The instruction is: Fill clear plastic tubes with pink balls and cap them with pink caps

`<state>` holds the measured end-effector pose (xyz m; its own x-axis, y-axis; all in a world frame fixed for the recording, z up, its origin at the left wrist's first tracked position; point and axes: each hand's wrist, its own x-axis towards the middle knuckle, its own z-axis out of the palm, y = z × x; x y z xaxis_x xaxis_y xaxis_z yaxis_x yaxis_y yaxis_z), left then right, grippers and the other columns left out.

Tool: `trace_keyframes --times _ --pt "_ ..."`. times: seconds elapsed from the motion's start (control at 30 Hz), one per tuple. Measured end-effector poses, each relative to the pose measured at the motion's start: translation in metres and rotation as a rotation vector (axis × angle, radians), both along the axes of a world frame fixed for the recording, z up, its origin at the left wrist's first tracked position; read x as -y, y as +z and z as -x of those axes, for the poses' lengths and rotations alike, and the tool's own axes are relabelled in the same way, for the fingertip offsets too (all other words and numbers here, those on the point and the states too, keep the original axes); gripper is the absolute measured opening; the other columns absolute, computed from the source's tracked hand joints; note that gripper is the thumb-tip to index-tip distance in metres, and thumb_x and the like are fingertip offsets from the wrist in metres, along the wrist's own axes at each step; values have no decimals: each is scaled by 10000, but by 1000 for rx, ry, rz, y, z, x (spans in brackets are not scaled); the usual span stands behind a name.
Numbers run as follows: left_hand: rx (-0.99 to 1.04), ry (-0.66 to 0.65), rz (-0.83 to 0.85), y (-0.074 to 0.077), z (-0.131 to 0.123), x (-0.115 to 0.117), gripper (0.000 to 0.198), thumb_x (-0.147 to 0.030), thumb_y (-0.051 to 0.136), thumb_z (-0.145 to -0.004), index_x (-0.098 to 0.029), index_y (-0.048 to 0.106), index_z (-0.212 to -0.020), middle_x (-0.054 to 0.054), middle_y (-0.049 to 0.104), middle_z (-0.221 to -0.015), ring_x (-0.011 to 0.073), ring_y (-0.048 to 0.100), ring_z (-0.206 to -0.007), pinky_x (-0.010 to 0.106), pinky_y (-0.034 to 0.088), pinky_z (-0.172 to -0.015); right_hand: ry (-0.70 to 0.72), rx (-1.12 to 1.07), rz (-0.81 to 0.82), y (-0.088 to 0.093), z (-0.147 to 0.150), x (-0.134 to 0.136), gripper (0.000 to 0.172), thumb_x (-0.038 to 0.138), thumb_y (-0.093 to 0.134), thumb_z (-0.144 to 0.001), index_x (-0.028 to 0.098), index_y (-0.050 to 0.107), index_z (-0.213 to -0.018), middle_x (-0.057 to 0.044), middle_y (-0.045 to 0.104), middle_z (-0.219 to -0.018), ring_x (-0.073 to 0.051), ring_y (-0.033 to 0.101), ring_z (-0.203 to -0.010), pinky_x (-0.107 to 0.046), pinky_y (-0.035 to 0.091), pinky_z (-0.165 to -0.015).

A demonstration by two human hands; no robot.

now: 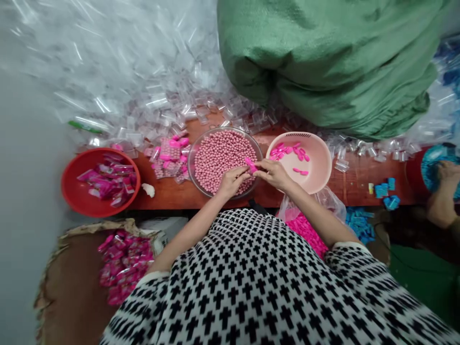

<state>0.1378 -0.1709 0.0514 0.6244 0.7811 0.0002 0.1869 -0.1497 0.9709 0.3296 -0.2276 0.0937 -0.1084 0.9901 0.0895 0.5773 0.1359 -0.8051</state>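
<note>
Above the bowl of pink beads (215,155), my two hands meet at a small bright pink plastic piece (250,165). My left hand (232,182) has its thumb and fingers closed at the piece's left side. From the right, my right hand (273,173) pinches the same piece between thumb and fingertips. What the fingertips cover cannot be made out. Just right of the bowl, a pale pink basin (318,167) holds several loose pink pieces (287,151). Left of the bowl lies a pile of clear pieces filled with pink beads and bright pink parts (170,153).
A red basin (66,184) of pink packets stands at the left. Clear plastic tubes (158,100) heap along the back, beside a large green sack (323,67). Below the table are a carton (61,287) of pink packets and a bag of pink pieces (307,232). Another person's hand (445,187) is at far right.
</note>
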Motion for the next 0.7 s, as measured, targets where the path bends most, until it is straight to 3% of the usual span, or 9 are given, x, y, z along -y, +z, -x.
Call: trace_keyframes --times 0.23,0.37,0.47,0.5,0.57,0.63,0.7 --pt "16 8 -102 0 13 0 304 -408 588 -891 -185 740 -1031 77 743 -1047 191 696 -949 309 539 -876 121 181 95 8 7 -9 209 349 572 -895 163 594 -803 -29 579 -742 -136 504 -671 -240 359 -630" --pt "-56 -29 -173 3 18 -2 262 -378 584 -894 -199 748 -992 69 747 -1009 182 699 -902 293 532 -831 168 250 124 7 14 -11 153 287 569 -887 164 569 -796 -34 581 -753 -139 498 -681 -245 355 -646" --pt "-93 -69 -123 6 23 -8 218 -363 606 -872 -221 760 -931 52 753 -919 182 700 -834 283 524 -786 231 276 162 3 16 -15 144 292 567 -894 159 604 -851 -46 611 -773 -156 545 -709 -254 402 -666" --pt "-93 -77 -79 7 25 -10 210 -365 615 -862 -230 763 -924 44 753 -913 185 700 -833 282 523 -787 254 288 158 3 16 -18 157 299 569 -895 156 621 -933 -60 634 -825 -170 573 -754 -265 428 -688" --pt "-99 -88 -2 9 28 -14 205 -371 632 -837 -244 765 -926 32 757 -926 198 699 -863 294 521 -812 298 329 95 7 17 -25 350 307 595 -879 155 576 -1193 -117 650 -1067 -222 602 -972 -317 477 -793" --pt "-116 -104 42 10 32 -16 200 -371 639 -817 -248 768 -909 25 761 -925 213 696 -871 317 519 -829 371 390 -19 14 20 -34 570 282 617 -859 178 438 -1389 -151 529 -1355 -274 491 -1246 -401 461 -947" --pt "-122 -112 87 8 36 -17 190 -376 641 -802 -247 768 -860 20 765 -882 215 694 -829 334 520 -824 490 445 -112 22 22 -43 590 241 597 -868 202 404 -1424 -130 439 -1467 -284 383 -1363 -456 403 -1050"
